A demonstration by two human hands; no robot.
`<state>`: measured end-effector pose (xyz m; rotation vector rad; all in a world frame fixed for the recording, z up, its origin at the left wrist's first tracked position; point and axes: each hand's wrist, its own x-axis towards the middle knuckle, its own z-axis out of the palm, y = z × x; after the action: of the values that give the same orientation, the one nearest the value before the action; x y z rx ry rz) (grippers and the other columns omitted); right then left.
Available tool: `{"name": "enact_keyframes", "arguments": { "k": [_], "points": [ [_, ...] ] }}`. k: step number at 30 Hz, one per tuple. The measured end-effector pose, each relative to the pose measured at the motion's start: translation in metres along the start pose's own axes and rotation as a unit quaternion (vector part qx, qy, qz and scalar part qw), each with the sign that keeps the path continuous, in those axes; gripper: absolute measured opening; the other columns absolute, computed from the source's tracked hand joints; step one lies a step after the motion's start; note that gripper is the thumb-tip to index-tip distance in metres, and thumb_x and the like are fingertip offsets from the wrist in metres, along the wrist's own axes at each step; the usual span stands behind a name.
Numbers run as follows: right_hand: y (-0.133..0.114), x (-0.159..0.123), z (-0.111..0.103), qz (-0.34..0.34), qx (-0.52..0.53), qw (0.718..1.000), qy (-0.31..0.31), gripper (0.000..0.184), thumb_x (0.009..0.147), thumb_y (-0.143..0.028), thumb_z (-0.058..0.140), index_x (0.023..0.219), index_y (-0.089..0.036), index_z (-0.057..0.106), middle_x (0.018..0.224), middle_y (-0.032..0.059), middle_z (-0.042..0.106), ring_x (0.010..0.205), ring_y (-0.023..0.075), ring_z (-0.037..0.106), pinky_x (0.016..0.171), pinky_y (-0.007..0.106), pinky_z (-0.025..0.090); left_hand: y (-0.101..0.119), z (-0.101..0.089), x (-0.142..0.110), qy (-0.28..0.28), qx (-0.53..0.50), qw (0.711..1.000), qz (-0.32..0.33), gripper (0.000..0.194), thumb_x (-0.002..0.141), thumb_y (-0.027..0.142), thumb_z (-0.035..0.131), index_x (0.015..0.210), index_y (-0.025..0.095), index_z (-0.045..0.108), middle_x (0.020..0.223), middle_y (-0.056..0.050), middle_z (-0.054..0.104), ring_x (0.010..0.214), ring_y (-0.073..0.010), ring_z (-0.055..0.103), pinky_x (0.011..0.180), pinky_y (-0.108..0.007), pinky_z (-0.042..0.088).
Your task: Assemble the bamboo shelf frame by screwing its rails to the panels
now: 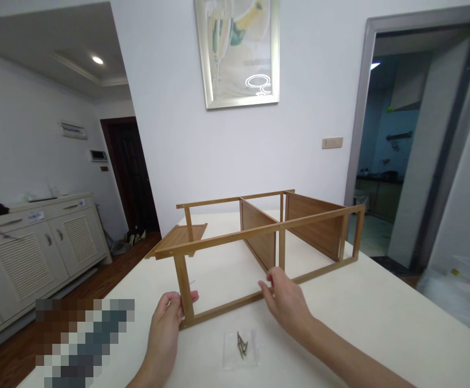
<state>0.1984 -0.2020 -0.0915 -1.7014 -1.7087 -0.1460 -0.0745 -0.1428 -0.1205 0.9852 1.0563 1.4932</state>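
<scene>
A wooden shelf frame [218, 243] lies on its side on the white table [339, 318], with a middle board [254, 229] and a right-hand board [313, 223] set between its rails. My left hand [165, 323] is closed round the post at the near left end, fingertips showing past it. A thin metal rod [192, 282] sticks out by these fingers; its full shape is hidden. With curled fingers, my right hand [285, 299] grips the lower near rail beside the middle board's corner. Between my forearms lies a clear plastic bag [229, 358] with several screws [241, 345] on it.
Another slatted wooden board [178, 237] rests at the frame's left end. Behind the table rises a white wall with a framed picture [243, 54]. A white cabinet [28, 269] stands left, a doorway [380, 145] right. Clear plastic wrapping [456, 296] sits beyond the right edge.
</scene>
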Motion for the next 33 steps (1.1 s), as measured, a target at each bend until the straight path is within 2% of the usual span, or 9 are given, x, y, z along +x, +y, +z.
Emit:
{"name": "enact_keyframes", "arguments": {
  "k": [3,5,7,8,10,16,22,27,33],
  "points": [
    [0.033,0.004,-0.007,0.102,-0.027,0.993,0.061,0.028,0.093,-0.039,0.044,0.109,-0.017,0.046,0.1,0.0105,0.059,0.069,0.0192,0.058,0.057,0.031,0.039,-0.003,0.016,-0.003,0.031,-0.022,0.999,0.01,0.025,0.075,0.043,0.065,0.078,0.019,0.058,0.075,-0.003,0.069,0.074,-0.0195,0.063,0.07,-0.031,0.047],
    [0.045,0.009,-0.008,0.129,-0.001,0.991,0.026,0.03,0.092,-0.036,0.044,0.115,-0.017,0.044,0.106,0.0117,0.06,0.072,0.0191,0.06,0.06,0.03,0.041,-0.005,0.021,-0.006,0.045,-0.041,0.998,0.027,0.019,0.076,0.038,0.062,0.075,0.02,0.057,0.068,0.0,0.065,0.067,-0.0165,0.058,0.068,-0.029,0.045],
    [0.051,0.013,-0.007,0.14,0.029,0.989,-0.035,0.02,0.093,-0.029,0.042,0.108,-0.017,0.047,0.096,0.0094,0.064,0.073,0.0193,0.061,0.063,0.03,0.041,-0.006,0.023,-0.009,0.044,-0.053,0.997,0.037,0.017,0.077,0.036,0.061,0.074,0.02,0.057,0.067,0.0,0.063,0.066,-0.0158,0.056,0.068,-0.029,0.043],
    [0.053,0.014,-0.007,0.143,0.04,0.987,-0.057,0.013,0.092,-0.025,0.041,0.101,-0.018,0.048,0.089,0.008,0.064,0.073,0.0195,0.061,0.064,0.029,0.04,-0.006,0.023,-0.011,0.042,-0.057,0.997,0.04,0.017,0.076,0.036,0.061,0.073,0.02,0.057,0.067,0.0,0.062,0.067,-0.0159,0.055,0.068,-0.029,0.043],
    [0.057,0.014,-0.006,0.144,0.053,0.986,-0.064,0.006,0.09,-0.021,0.041,0.091,-0.02,0.047,0.079,0.0065,0.064,0.071,0.0196,0.06,0.064,0.029,0.039,-0.005,0.023,-0.014,0.042,-0.064,0.996,0.045,0.019,0.076,0.038,0.063,0.073,0.02,0.056,0.068,0.0,0.061,0.067,-0.016,0.054,0.068,-0.029,0.042],
    [0.065,-0.001,-0.009,0.131,0.087,0.987,-0.04,0.007,0.089,-0.024,0.041,0.082,-0.024,0.04,0.069,0.0042,0.063,0.061,0.0191,0.057,0.059,0.029,0.037,-0.002,0.03,-0.005,0.038,-0.083,0.995,0.049,0.015,0.077,0.033,0.059,0.071,0.021,0.054,0.063,0.001,0.059,0.063,-0.0157,0.053,0.064,-0.029,0.039],
    [0.067,-0.015,-0.018,0.13,0.078,0.988,-0.036,0.01,0.09,-0.026,0.038,0.081,-0.025,0.035,0.071,0.0046,0.062,0.063,0.0198,0.057,0.06,0.031,0.039,-0.011,0.038,0.011,0.027,-0.082,0.996,0.036,0.015,0.077,0.034,0.059,0.073,0.02,0.054,0.063,0.0,0.06,0.059,-0.0154,0.052,0.06,-0.029,0.04],
    [0.063,-0.023,-0.019,0.136,0.098,0.985,-0.047,0.011,0.09,-0.027,0.038,0.08,-0.025,0.033,0.072,0.0036,0.061,0.064,0.0195,0.059,0.06,0.03,0.041,-0.014,0.031,0.016,0.016,-0.07,0.997,0.025,0.019,0.075,0.037,0.062,0.074,0.02,0.055,0.063,0.0,0.06,0.059,-0.0158,0.054,0.061,-0.029,0.042],
    [0.059,-0.031,-0.019,0.132,0.103,0.985,-0.051,0.013,0.09,-0.029,0.039,0.079,-0.026,0.033,0.069,0.0023,0.06,0.063,0.0198,0.059,0.059,0.03,0.04,-0.013,0.021,0.022,-0.026,-0.062,0.998,0.013,0.024,0.073,0.041,0.064,0.072,0.02,0.053,0.062,0.001,0.059,0.06,-0.0159,0.055,0.06,-0.029,0.042]
  ]
}}
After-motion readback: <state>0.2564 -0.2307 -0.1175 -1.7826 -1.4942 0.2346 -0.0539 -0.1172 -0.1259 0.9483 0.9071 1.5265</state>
